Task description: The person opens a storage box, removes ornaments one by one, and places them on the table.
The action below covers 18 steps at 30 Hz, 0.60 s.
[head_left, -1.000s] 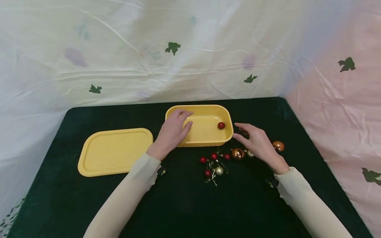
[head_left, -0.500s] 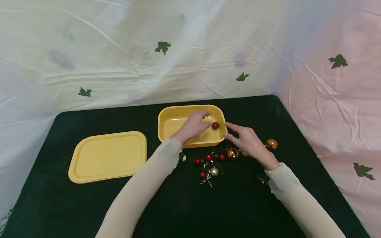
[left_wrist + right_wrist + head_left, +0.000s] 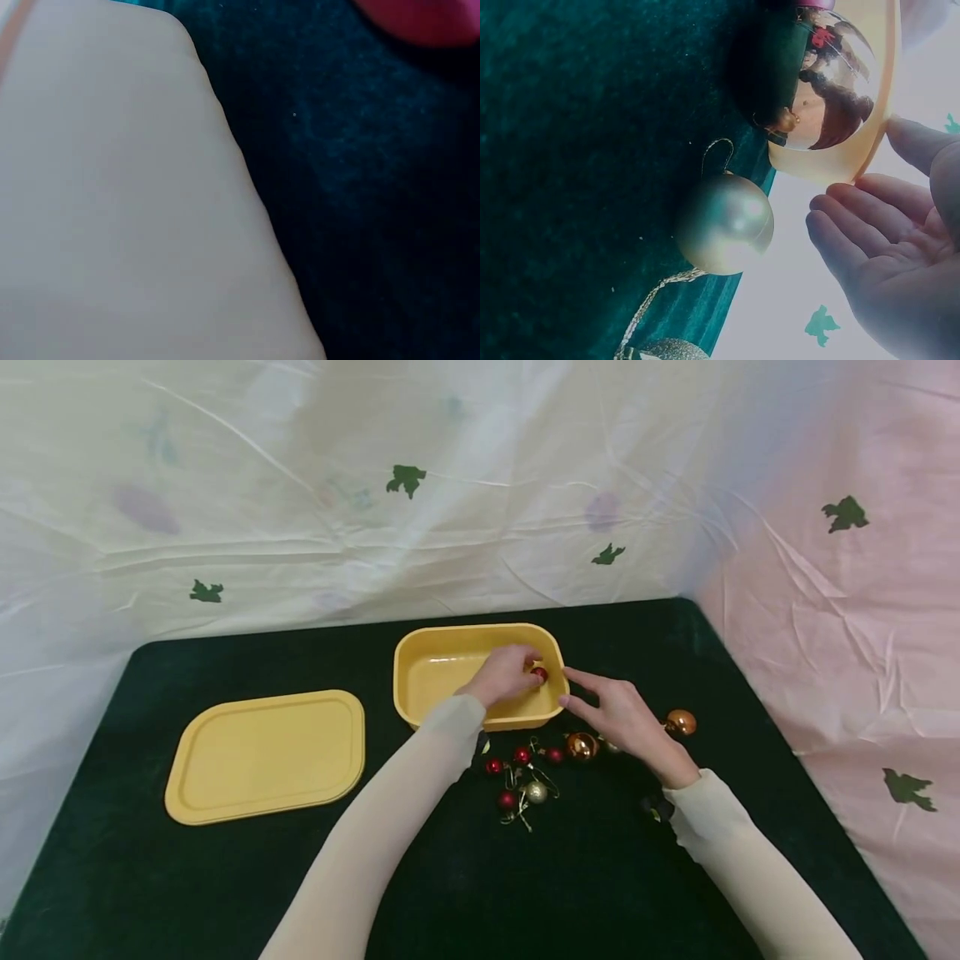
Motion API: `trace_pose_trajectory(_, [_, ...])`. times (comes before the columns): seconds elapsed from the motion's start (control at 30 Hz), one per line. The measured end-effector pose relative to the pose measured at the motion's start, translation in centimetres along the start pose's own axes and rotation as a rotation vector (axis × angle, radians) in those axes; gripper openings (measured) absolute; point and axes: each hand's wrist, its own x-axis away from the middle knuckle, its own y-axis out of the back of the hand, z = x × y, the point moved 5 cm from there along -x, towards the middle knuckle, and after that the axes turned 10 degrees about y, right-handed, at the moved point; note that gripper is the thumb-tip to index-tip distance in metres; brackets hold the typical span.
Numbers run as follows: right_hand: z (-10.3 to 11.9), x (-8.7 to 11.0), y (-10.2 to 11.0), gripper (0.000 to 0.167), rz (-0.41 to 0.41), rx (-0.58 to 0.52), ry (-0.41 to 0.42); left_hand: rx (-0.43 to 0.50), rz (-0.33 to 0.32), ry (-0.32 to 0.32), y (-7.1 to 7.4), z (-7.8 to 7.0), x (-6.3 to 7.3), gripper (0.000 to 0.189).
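In the head view, my left hand (image 3: pixel 504 677) reaches down into a yellow plastic box (image 3: pixel 427 697). Its thumb and fingers curl round a small red bauble (image 3: pixel 539 674) near the box's right end, partly covering it. My right hand (image 3: pixel 622 714) touches the right end of the box with fairly straight fingers and thumb. The right wrist view has these right-hand fingers (image 3: pixel 862 217) at the box edge, beside a shiny copper bauble (image 3: pixel 840 90) and a pale gold bauble (image 3: pixel 726 225). A sleeve (image 3: pixel 127 187) fills much of the left wrist view, so the left fingers are hidden there.
A yellow lid (image 3: pixel 266 758) lies flat on the dark green cloth (image 3: pixel 480 877), left of the box. Before the box are several small red baubles (image 3: pixel 507 799) and a gold one (image 3: pixel 536 792) with string loops. Another copper bauble (image 3: pixel 681 722) lies beyond my right hand.
My left hand has moved right across the inside of the box and its fingers have closed round the red bauble. The right hand has come in slightly and now touches the box.
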Motion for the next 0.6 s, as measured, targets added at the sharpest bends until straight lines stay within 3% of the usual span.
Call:
trace_pose_trajectory(0.33, [0.2,-0.8,-0.1,0.057,0.015,0.008,0.021,0.035,-0.047,0.053,1.0,1.2,0.4,0.023])
trace_pose_trajectory(0.6, [0.2,-1.5,0.5,0.057,0.034,0.021,0.027,0.113,-0.129,-0.01,3.3,2.0,2.4,0.032])
